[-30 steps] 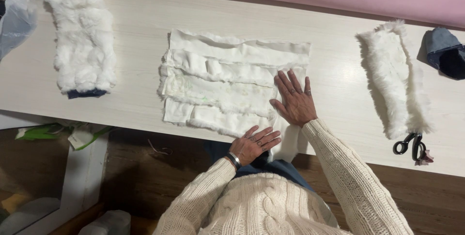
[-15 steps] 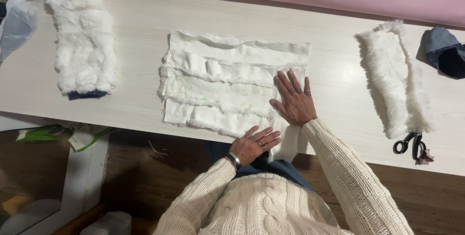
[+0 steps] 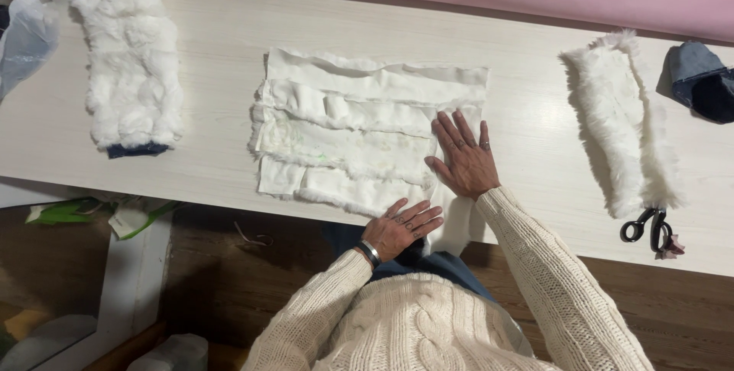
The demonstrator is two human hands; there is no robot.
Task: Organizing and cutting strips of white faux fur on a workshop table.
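Smoothing a white pelt point(image 3: 359, 138) lying skin-side up mid-table point(image 3: 214, 42), the right hand point(image 3: 465, 158) is pressing flat and open, the left hand point(image 3: 401, 227) is resting open at its near edge, apparently gripping nothing, both calling for an even outward sweep.

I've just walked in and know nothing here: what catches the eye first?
The white patchwork of fur strips spread mid-table, with the right hand pressed flat on it and the left hand at its near edge. Fluffy white pelts lie far left, another right, above black scissors.
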